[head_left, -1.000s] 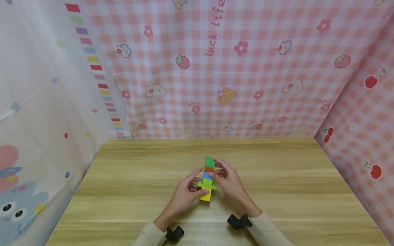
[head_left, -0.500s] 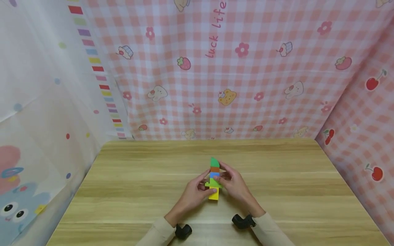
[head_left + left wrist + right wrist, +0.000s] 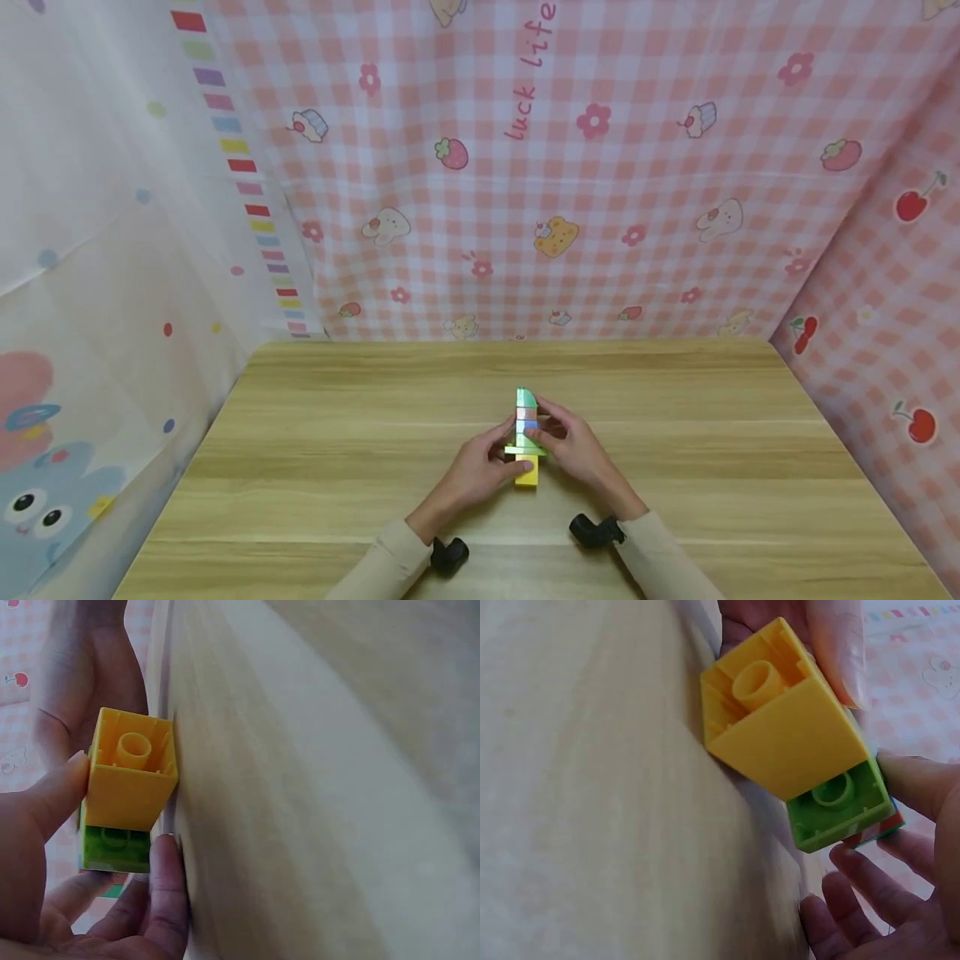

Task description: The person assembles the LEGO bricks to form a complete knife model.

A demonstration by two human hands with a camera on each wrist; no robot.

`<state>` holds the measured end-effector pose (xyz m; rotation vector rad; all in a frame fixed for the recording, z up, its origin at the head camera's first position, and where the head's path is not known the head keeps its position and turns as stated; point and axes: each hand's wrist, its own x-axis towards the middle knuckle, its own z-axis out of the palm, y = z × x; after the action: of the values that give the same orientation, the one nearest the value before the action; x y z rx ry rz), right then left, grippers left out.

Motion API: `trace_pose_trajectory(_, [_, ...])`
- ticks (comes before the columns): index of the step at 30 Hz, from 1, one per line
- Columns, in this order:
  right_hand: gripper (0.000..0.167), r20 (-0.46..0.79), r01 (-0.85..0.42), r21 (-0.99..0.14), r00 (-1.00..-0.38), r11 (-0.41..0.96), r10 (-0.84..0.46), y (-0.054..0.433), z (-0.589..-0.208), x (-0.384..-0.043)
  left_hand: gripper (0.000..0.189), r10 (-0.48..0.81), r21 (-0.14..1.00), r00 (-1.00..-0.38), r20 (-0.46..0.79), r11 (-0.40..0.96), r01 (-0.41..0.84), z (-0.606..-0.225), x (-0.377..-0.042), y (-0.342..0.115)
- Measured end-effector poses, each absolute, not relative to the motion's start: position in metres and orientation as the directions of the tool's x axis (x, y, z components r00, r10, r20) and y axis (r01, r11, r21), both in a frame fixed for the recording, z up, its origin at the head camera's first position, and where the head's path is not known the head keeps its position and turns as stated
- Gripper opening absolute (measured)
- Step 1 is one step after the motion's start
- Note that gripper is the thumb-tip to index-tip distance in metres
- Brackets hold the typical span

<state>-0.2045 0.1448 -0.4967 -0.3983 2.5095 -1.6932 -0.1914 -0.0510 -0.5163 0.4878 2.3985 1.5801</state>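
Note:
Both hands hold a toy building-block stack (image 3: pixel 523 439) low over the table's middle. From its far end run a curved green block (image 3: pixel 524 397), an orange-brown one, a blue one (image 3: pixel 530 425) and a lime green one. A wider lime plate (image 3: pixel 836 801) follows, then a yellow block (image 3: pixel 131 796) at the near end. My left hand (image 3: pixel 474 470) grips the yellow end, thumb across its face. On the right side, my right hand (image 3: pixel 576 451) pinches the stack around the blue block, its thumb on top. Both wrist views show the hollow underside of the yellow block.
The wooden table (image 3: pixel 300 467) spreads around the hands. Behind it hangs a pink checked cloth (image 3: pixel 480 200), with more printed cloth at both sides. Dark camera mounts (image 3: pixel 450 557) sit at the wrists by the beige sleeves (image 3: pixel 386 562).
Both hands and the stack have shifted a little to the right, and the stack has turned slightly straighter. Its faces now catch a bright glare. Both holds stay the same.

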Motion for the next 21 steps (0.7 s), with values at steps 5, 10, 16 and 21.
trace_pose_trajectory(5, [0.057,0.029,-0.144,-0.923,-0.95,0.357,-0.309,0.153,-0.518,-0.218,0.074,0.393,0.902,-0.919,0.004,0.396,0.174,-0.515,-0.193,-0.049])
trace_pose_trajectory(10, [0.057,0.019,-0.155,-0.912,-0.941,0.38,-0.337,0.155,-0.518,-0.222,0.075,0.401,0.867,-0.916,0.002,0.456,0.202,-0.514,-0.196,-0.048])
trace_pose_trajectory(16, [0.056,-0.012,-0.12,-0.899,-0.954,0.421,-0.298,0.156,-0.518,-0.226,0.076,0.407,0.839,-0.913,-0.039,0.51,0.191,-0.513,-0.2,-0.049])
trace_pose_trajectory(21, [0.056,-0.039,-0.1,-0.9,-0.95,0.423,-0.309,0.156,-0.518,-0.225,0.074,0.426,0.844,-0.904,-0.028,0.495,0.206,-0.513,-0.201,-0.05])
